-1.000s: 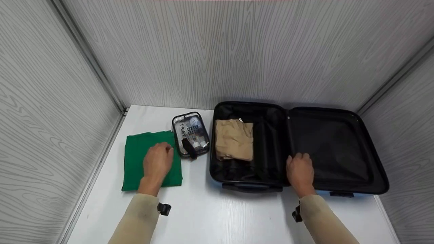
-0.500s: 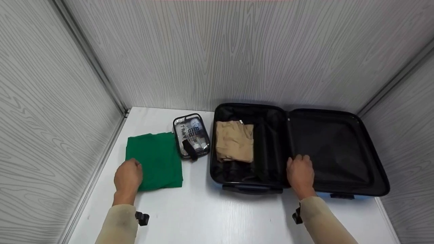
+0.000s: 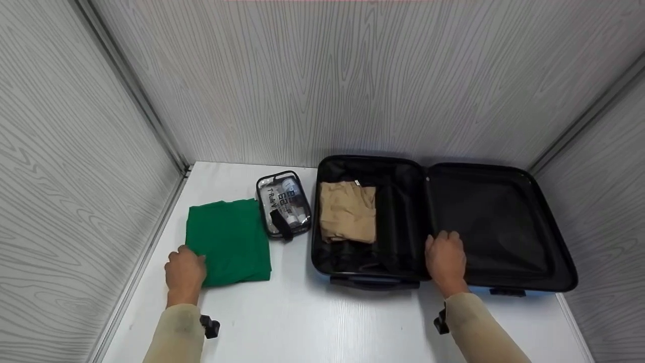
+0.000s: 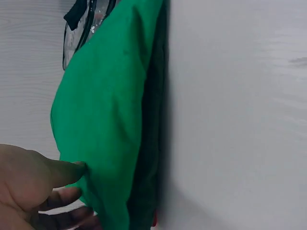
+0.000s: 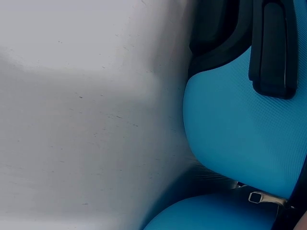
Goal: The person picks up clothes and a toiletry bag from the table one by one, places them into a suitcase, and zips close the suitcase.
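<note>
My left hand (image 3: 185,272) is at the near left corner of a folded green cloth (image 3: 232,242). In the left wrist view, the thumb of the left hand (image 4: 29,182) lies on the upper side of the green cloth (image 4: 100,110), and the fingertips pass in under its edge. My right hand (image 3: 447,259) grips the near rim of an opened suitcase (image 3: 373,276), where its two halves meet. Only a sliver of that hand shows in the right wrist view, beside the blue suitcase shell (image 5: 230,120) and a zipper pull (image 5: 264,197).
A clear toiletry bag (image 3: 283,204) with black trim lies between the green cloth and the suitcase. Folded tan clothing (image 3: 347,212) sits in the left half of the suitcase. Grey wood-patterned walls (image 3: 322,85) enclose the white table (image 3: 322,322) at the back and sides.
My left hand has moved left and nearer from above the green cloth to its near left corner, its fingers coming to the edge. The right hand has stayed at the suitcase rim.
</note>
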`<action>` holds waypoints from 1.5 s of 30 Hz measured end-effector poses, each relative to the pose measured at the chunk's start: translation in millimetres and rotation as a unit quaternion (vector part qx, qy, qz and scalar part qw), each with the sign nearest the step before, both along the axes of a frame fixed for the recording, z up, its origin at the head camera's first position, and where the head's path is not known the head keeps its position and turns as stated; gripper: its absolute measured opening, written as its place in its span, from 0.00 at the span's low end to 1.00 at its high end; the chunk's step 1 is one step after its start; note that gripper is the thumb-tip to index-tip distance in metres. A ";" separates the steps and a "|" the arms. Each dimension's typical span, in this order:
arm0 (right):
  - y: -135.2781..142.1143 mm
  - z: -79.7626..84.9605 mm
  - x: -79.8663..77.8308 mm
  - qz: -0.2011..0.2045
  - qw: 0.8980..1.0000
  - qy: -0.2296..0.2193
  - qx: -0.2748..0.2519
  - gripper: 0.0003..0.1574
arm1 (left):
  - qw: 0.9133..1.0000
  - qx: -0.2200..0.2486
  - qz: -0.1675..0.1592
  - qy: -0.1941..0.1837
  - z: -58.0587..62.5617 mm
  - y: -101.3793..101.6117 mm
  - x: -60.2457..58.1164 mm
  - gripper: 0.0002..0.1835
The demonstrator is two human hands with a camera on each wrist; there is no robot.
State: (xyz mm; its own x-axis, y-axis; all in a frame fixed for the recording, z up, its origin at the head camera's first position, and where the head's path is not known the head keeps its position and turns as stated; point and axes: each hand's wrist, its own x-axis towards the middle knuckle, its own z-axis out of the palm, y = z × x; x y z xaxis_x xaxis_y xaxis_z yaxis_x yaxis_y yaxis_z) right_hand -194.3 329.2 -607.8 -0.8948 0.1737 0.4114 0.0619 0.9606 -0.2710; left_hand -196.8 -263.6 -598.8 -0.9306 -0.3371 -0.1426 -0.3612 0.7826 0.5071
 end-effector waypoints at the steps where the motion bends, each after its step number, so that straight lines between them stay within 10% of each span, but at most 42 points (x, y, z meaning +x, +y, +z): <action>1: 0.0 -0.1 0.1 0.000 1.000 -0.005 -0.002 0.21 | 1.000 0.010 0.009 -0.008 -0.2 -0.4 -0.5 0.30; 28: 0.4 -2.7 -1.2 0.009 1.000 0.029 -0.001 0.20 | 0.996 0.078 -0.024 -0.031 27.1 35.1 -16.6 0.35; 39: 1.5 -0.7 -3.1 0.000 1.000 0.003 -0.014 0.21 | 0.960 0.246 -0.031 -0.130 40.8 6.1 -36.9 0.44; 45: 1.3 -2.3 -2.1 0.004 1.000 0.004 -0.007 0.21 | 0.980 0.148 -0.042 -0.124 43.0 2.1 -44.1 0.34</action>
